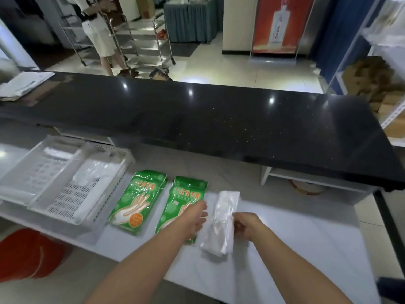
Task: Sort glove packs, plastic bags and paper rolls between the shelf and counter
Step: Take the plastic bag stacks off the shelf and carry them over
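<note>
The left hand [197, 216] and its forearm cover the lower right part of the right glove pack [186, 194]; contact cannot be confirmed. The right hand [247, 224] has blurred fingertips at the edge of the plastic bag pack [221, 220]: grip undetermined. The tray [122, 170] holds an unidentifiable white blur. A red object [28, 253] is partly hidden under the white counter [285, 238] and cut by the left edge. A background person [98, 36] is cut off at the top edge.

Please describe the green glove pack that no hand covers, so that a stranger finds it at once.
Below the black counter runs a white worktop with white baskets at its left. Two green packs lie beside those baskets; yours is the left pack, nearest the baskets. Its orange circle shows whole, while the left hand partly covers the right pack.
</note>
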`<action>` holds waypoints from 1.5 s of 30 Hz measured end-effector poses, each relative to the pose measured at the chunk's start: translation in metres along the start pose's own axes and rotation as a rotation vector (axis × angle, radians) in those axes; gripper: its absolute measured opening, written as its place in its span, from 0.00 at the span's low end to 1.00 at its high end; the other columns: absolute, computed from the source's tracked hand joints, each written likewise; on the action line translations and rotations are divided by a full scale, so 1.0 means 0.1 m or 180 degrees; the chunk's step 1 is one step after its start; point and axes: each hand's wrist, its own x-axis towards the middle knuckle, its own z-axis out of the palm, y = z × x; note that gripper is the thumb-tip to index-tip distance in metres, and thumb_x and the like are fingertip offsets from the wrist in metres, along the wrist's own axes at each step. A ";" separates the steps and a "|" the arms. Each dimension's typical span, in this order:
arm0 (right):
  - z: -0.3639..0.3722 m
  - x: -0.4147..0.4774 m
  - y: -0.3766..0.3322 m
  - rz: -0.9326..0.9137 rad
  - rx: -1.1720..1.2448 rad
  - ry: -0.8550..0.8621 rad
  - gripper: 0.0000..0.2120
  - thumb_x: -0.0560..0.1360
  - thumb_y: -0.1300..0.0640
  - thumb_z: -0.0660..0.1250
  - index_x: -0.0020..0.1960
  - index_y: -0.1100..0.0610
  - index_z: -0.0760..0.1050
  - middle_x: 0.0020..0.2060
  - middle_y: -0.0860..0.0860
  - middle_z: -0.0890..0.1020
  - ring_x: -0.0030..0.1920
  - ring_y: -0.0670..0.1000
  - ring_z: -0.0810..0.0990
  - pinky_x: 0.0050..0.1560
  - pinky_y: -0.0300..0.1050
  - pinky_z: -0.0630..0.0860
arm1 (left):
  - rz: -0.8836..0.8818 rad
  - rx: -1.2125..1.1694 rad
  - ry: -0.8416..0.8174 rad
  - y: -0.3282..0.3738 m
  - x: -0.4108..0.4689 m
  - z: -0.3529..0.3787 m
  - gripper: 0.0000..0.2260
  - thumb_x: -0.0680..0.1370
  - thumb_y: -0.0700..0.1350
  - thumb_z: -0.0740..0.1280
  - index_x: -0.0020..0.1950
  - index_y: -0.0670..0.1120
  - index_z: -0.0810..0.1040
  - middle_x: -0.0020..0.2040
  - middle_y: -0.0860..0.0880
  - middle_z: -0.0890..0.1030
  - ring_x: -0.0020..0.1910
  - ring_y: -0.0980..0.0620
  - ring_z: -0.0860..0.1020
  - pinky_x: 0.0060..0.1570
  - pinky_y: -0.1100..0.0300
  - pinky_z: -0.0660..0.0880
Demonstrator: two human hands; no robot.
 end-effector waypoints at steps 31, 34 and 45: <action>-1.54 -1.43 1.68 -0.0347 0.1201 0.0584 0.07 0.76 0.59 0.70 0.53 0.61 0.79 0.42 0.57 0.85 0.42 0.57 0.84 0.41 0.46 0.77 | -0.0146 0.1204 -0.1144 -1.14 -0.87 0.96 0.08 0.77 0.50 0.63 0.49 0.47 0.78 0.48 0.48 0.82 0.45 0.47 0.79 0.47 0.56 0.74; -1.83 -1.53 1.79 -0.0359 0.1305 0.0735 0.06 0.77 0.60 0.70 0.52 0.62 0.79 0.42 0.57 0.84 0.42 0.56 0.83 0.40 0.46 0.77 | -0.0154 0.1369 -0.1263 -1.20 -0.97 1.26 0.08 0.78 0.49 0.63 0.50 0.46 0.77 0.48 0.48 0.82 0.44 0.47 0.79 0.48 0.56 0.73; -3.38 -1.79 2.03 -0.0201 0.1435 0.0962 0.06 0.78 0.61 0.66 0.50 0.64 0.79 0.43 0.59 0.83 0.42 0.56 0.82 0.46 0.50 0.79 | -0.0253 0.1593 -0.1343 -1.67 -1.20 2.92 0.08 0.78 0.48 0.62 0.50 0.45 0.78 0.48 0.46 0.83 0.46 0.46 0.81 0.48 0.55 0.75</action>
